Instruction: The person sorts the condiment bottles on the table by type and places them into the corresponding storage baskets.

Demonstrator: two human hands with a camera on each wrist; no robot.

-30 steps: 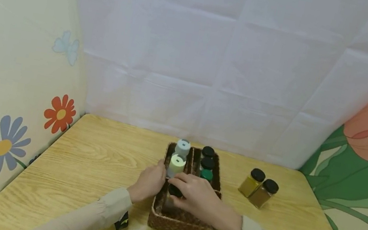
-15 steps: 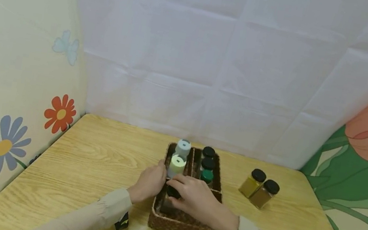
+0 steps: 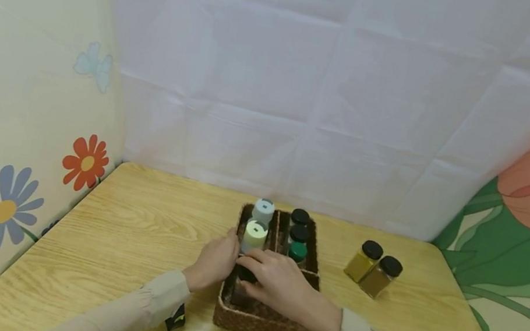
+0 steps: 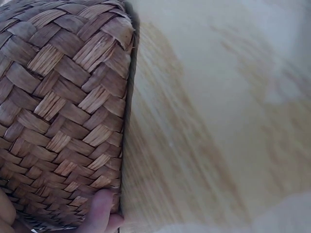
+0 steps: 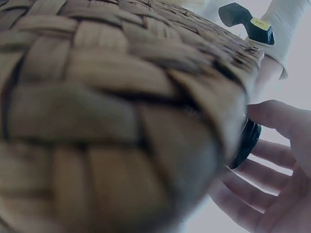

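Observation:
A brown woven basket point(image 3: 263, 329) with dividers stands on the table. My left hand point(image 3: 213, 262) holds its left side, the thumb point(image 4: 99, 211) pressed to the woven wall in the left wrist view. Inside the front compartment, against the left wall, my right hand point(image 3: 279, 286) grips a jar by its black lid point(image 5: 249, 143). The jar's body is mostly hidden by the hand and the basket. Behind it, a bottle with a pale yellow cap point(image 3: 255, 235) and one with a white cap point(image 3: 264, 211) fill the back left compartment.
In the back right compartment stand two black-lidded jars point(image 3: 298, 233) and a green-lidded one point(image 3: 297, 251). Right of the basket, a yellow-filled jar point(image 3: 361, 264) and a brown-filled jar point(image 3: 377, 279) stand side by side on the wooden table point(image 3: 155, 217). A white cloth hangs behind.
My right hand has shifted slightly left with the black-lidded jar, whose lid now shows less beneath the fingers. The left hand stays on the basket.

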